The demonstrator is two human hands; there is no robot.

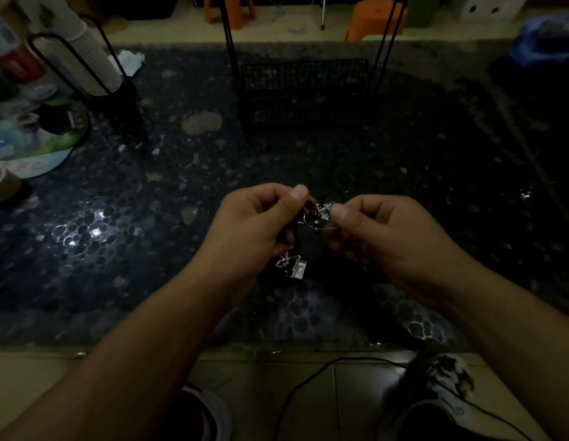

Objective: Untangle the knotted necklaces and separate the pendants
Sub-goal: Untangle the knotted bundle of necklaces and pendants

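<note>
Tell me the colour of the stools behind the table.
Orange stools, seen in the head view beyond the table's far edge.

Both forearms are bare, no sleeves, watch or rings that I can spot. Left hand [257, 224] and right hand [381, 233] have short, plain nails. Down at 5 o'clock there's dark patterned shorts [442, 386] with white print.

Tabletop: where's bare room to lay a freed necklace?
Free: dark tabletop left of the left hand, and right of the right hand. Also between hands and wire basket. Crowded: far-left corner, with paper cups and bottles.
</note>
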